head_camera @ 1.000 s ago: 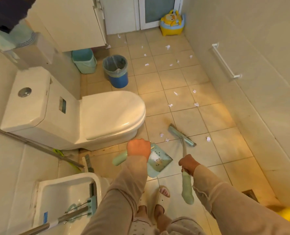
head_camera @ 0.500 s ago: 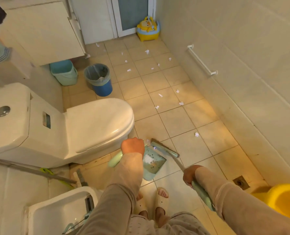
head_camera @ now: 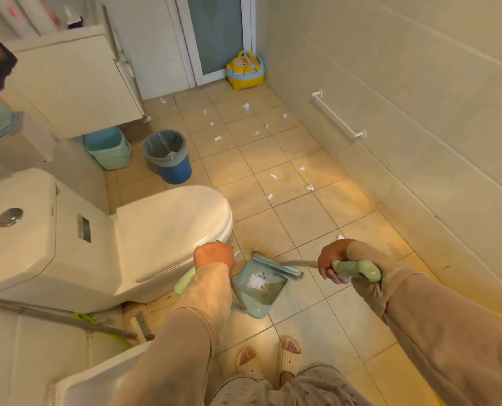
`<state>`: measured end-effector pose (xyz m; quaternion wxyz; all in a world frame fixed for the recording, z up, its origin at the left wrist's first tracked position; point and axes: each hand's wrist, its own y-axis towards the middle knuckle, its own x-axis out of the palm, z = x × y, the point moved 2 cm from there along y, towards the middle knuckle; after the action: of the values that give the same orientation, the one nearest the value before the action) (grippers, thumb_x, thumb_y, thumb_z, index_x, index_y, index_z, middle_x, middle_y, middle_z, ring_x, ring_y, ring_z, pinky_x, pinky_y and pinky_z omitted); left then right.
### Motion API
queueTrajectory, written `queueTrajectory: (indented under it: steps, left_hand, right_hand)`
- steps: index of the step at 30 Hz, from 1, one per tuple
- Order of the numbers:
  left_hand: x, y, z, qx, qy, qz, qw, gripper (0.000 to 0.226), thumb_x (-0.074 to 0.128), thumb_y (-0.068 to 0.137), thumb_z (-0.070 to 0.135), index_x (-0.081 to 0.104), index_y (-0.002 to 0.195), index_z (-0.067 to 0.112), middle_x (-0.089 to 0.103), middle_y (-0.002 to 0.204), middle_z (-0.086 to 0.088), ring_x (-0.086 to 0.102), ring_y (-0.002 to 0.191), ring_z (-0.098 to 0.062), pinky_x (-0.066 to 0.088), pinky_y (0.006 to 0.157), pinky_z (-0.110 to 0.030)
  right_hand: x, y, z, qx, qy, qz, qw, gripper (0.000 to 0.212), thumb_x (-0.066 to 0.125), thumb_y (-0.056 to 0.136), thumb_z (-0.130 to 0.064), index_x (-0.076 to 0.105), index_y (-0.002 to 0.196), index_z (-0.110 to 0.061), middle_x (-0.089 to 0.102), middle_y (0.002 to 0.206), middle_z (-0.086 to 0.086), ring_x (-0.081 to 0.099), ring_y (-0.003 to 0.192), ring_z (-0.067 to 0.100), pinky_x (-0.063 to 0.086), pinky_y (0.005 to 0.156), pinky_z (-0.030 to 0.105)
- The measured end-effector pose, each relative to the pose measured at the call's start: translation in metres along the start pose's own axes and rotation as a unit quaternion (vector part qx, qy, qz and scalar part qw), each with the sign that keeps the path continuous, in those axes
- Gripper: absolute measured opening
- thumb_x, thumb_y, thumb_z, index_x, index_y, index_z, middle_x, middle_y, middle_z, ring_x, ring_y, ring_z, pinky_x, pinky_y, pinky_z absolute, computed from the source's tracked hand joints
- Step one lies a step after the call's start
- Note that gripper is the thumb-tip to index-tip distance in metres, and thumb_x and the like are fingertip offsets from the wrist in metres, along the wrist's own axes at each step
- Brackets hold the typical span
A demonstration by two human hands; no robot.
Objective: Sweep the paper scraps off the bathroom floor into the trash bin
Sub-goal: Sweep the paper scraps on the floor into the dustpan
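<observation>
My left hand (head_camera: 213, 254) grips the long handle of a pale green dustpan (head_camera: 261, 287) that rests on the tiled floor by the toilet, with white paper scraps inside it. My right hand (head_camera: 333, 266) holds the green handle of a small broom; the broom head (head_camera: 276, 266) lies against the dustpan's open mouth. Several paper scraps (head_camera: 310, 187) lie scattered on the tiles farther away, one (head_camera: 340, 237) just beyond my right hand. A blue trash bin (head_camera: 167, 156) with a plastic liner stands beyond the toilet.
A white toilet (head_camera: 144, 238) fills the left. A green bucket (head_camera: 109, 148) sits under a white cabinet (head_camera: 74, 80). A yellow potty (head_camera: 245, 71) stands by the door. A towel rail (head_camera: 337, 115) runs along the right wall. A mop bucket (head_camera: 77, 382) is at lower left, my slippered feet (head_camera: 269, 360) below.
The broom head has swept left up against the dustpan's mouth. My right hand has risen and swung right, turning the broom handle level. More scraps show in the pan.
</observation>
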<state>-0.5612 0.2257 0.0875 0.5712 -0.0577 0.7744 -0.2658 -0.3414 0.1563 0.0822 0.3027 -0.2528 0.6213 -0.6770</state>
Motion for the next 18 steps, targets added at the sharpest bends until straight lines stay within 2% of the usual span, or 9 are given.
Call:
queueTrajectory:
  steps: [3,5,6,9,11,14,16,18]
  left_hand:
    - [0.004,-0.002,-0.010,-0.017,-0.030,-0.003,0.999,0.031,0.044,0.095,0.032,0.061,0.117,0.019,0.064,0.121,-0.002,0.060,0.112,-0.022,0.045,0.088,-0.027]
    - [0.008,-0.003,-0.018,-0.033,-0.044,-0.008,0.998,0.030,0.044,0.095,0.031,0.060,0.118,0.019,0.065,0.121,-0.003,0.061,0.112,-0.023,0.045,0.089,-0.028]
    - [0.010,-0.004,-0.020,-0.042,-0.050,-0.009,0.998,0.030,0.044,0.095,0.030,0.060,0.118,0.019,0.065,0.121,-0.003,0.061,0.112,-0.023,0.046,0.089,-0.028]
    - [0.013,-0.003,-0.022,-0.056,-0.063,-0.009,0.996,0.029,0.043,0.096,0.027,0.061,0.118,0.019,0.066,0.120,-0.004,0.061,0.112,-0.024,0.046,0.089,-0.028]
    - [0.014,-0.002,-0.018,-0.056,-0.065,-0.010,0.996,0.030,0.041,0.097,0.025,0.062,0.117,0.018,0.065,0.120,-0.005,0.061,0.112,-0.024,0.047,0.089,-0.029]
    - [0.013,0.001,-0.011,-0.060,-0.072,-0.009,0.996,0.030,0.041,0.097,0.024,0.063,0.116,0.017,0.066,0.119,-0.005,0.062,0.112,-0.024,0.049,0.088,-0.030]
    - [0.010,0.005,-0.006,-0.060,-0.074,-0.011,0.995,0.029,0.042,0.097,0.022,0.063,0.116,0.017,0.066,0.120,-0.004,0.062,0.112,-0.023,0.049,0.087,-0.030]
    - [0.005,0.011,-0.001,-0.053,-0.072,-0.018,0.996,0.029,0.042,0.096,0.021,0.062,0.116,0.017,0.065,0.121,-0.004,0.061,0.113,-0.023,0.050,0.086,-0.032]
  right_hand:
    - [0.002,-0.010,-0.014,-0.013,0.067,0.031,0.997,0.042,0.028,0.096,-0.010,0.033,0.055,-0.012,0.043,0.029,0.005,0.042,0.022,0.013,0.037,0.032,0.015]
    - [0.006,-0.007,-0.026,-0.046,0.036,0.108,0.993,0.037,0.032,0.092,-0.006,0.039,0.055,-0.008,0.047,0.039,0.007,0.043,0.041,0.017,0.035,0.047,0.021]
    - [0.008,-0.004,-0.031,-0.066,0.012,0.152,0.986,0.034,0.036,0.089,-0.003,0.041,0.056,-0.006,0.048,0.037,0.007,0.041,0.048,0.019,0.035,0.051,0.023]
    - [0.012,0.011,-0.042,-0.104,-0.005,0.212,0.972,0.027,0.041,0.085,0.001,0.040,0.059,-0.005,0.051,0.032,0.007,0.047,0.045,0.022,0.037,0.051,0.025]
    - [0.014,0.017,-0.047,-0.102,-0.018,0.207,0.973,0.027,0.040,0.086,0.001,0.039,0.060,-0.006,0.050,0.029,0.006,0.047,0.045,0.021,0.037,0.050,0.025]
    - [0.018,0.022,-0.046,-0.084,-0.077,0.187,0.976,0.032,0.039,0.089,-0.004,0.042,0.058,-0.007,0.042,0.016,-0.004,0.044,0.053,0.016,0.036,0.049,0.022]
    - [0.025,0.024,-0.043,-0.073,-0.114,0.174,0.975,0.033,0.039,0.090,-0.006,0.045,0.057,-0.008,0.043,0.016,-0.005,0.045,0.053,0.013,0.036,0.049,0.020]
    - [0.036,0.026,-0.038,-0.065,-0.136,0.163,0.975,0.032,0.042,0.089,-0.006,0.041,0.057,-0.008,0.051,0.029,0.004,0.043,0.054,0.012,0.035,0.051,0.019]
